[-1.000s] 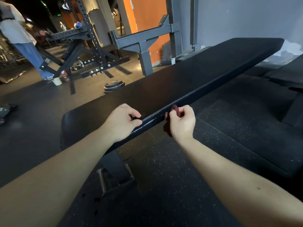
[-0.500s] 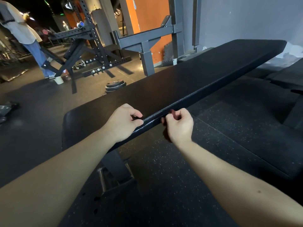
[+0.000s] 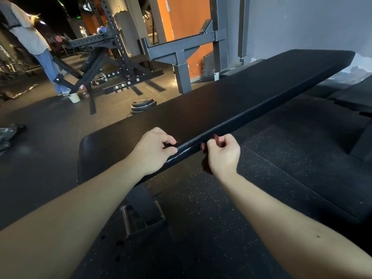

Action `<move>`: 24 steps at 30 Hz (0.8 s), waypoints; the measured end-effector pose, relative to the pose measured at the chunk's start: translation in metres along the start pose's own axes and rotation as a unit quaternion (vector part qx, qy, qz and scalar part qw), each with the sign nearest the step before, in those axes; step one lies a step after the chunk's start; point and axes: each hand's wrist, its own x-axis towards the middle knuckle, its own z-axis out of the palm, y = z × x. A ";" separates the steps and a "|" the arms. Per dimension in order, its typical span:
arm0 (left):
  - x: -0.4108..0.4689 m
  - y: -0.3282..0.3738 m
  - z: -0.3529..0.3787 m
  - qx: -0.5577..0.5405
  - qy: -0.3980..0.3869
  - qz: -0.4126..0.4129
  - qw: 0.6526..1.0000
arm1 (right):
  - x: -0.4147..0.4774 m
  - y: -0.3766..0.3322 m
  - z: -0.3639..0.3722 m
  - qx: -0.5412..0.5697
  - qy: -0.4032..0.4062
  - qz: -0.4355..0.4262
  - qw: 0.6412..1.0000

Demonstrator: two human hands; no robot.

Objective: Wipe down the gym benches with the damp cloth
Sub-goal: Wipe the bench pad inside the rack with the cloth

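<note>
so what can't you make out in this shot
Head view:
cloth: mostly hidden by the right hand holding it; only red scraps show.
left hand: curled fingers hide whether it pinches the bench edge.
person at far left: cut off by the top edge.

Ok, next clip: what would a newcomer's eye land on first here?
The long black padded gym bench runs diagonally across the middle. At its near edge the left hand pinches the padding and the right hand grips a dark red cloth against it.
</note>
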 end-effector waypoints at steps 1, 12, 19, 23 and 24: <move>0.000 0.000 0.001 0.000 0.001 0.001 1.000 | -0.007 0.002 0.003 0.000 -0.022 -0.011 1.000; -0.030 0.020 -0.003 0.080 0.027 0.069 0.994 | -0.038 -0.014 -0.041 0.094 -0.315 0.036 0.944; -0.056 0.019 0.009 -0.029 -0.053 0.042 0.997 | -0.049 -0.011 -0.045 0.213 -0.361 0.078 0.904; -0.061 0.019 0.007 -0.035 -0.030 -0.035 0.998 | -0.055 -0.006 -0.039 0.135 -0.310 0.083 0.938; -0.061 0.019 0.006 -0.030 -0.022 -0.039 0.999 | -0.057 -0.006 -0.038 0.084 -0.288 0.080 0.950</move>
